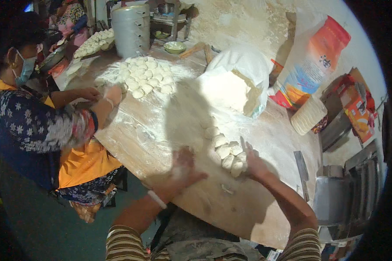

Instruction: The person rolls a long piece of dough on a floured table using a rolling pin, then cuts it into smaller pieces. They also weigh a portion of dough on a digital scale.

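My left hand (pixel 184 169) hovers at or just above the near part of the floured wooden table (pixel 196 202). It is blurred, its thumb stands apart from the fingers, and it holds nothing. A small cluster of dough pieces (pixel 230 155) lies to its right. My right hand (pixel 256 163) is against the right side of that cluster, fingers stretched forward and a little apart. A thin grey streak by its fingertips could be a shadow or a tool; I cannot tell which. A small dough scrap (pixel 227 188) lies between my forearms.
An open sack of flour (pixel 225 88) stands beyond the cluster. Many dough balls (pixel 145 76) sit farther left, near a co-worker's hands (pixel 101 94). A flat metal strip (pixel 301 174) lies at right, near a ridged cream container (pixel 308 115). A metal steamer (pixel 130 31) stands behind.
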A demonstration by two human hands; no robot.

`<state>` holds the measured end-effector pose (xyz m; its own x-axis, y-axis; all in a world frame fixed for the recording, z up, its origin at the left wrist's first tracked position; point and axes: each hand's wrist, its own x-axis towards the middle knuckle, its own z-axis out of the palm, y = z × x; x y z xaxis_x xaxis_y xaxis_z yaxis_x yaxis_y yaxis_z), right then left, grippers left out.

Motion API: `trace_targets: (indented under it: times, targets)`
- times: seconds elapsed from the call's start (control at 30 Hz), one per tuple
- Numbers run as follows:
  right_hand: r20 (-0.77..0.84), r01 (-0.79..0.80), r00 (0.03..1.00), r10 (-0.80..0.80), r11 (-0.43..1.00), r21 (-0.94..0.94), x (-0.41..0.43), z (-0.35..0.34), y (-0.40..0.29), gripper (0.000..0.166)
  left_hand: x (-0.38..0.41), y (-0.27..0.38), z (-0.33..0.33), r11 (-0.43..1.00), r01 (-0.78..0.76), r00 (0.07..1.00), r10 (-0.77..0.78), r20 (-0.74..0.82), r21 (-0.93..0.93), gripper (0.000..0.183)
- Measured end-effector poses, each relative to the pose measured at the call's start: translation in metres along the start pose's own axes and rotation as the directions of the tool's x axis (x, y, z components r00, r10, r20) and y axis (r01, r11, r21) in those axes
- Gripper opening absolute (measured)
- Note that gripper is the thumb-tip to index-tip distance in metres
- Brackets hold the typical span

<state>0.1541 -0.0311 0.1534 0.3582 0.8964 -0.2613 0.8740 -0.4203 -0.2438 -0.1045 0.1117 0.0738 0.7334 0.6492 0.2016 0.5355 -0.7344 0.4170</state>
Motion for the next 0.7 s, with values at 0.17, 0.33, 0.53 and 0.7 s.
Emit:
trace_targets:
  times: [0.17,0.33,0.53,0.7]
  targets:
    - [-0.206,0.493,0.869,-0.451,0.742,0.454,0.151,0.005,-0.056,0.097,0.069,-0.015,0.033,0.975,-0.163,0.951,0.115,-0.288,-0.151,0.071]
    - [-0.336,0.385,0.913,-0.233,0.213,0.898,0.134,-0.064,-0.140,0.071,0.121,-0.119,-0.045,0.993,-0.038,0.813,0.096,-0.574,0.112,0.065]
    - [-0.376,0.446,0.884,-0.279,0.746,0.495,0.089,0.002,-0.023,0.070,0.096,-0.119,-0.020,0.983,-0.125,0.915,0.062,-0.399,-0.132,0.070]
    - [-0.318,0.247,0.914,-0.254,0.967,-0.061,0.029,0.070,0.054,0.067,0.112,-0.064,0.045,0.926,-0.172,0.985,0.161,-0.061,-0.335,0.076]
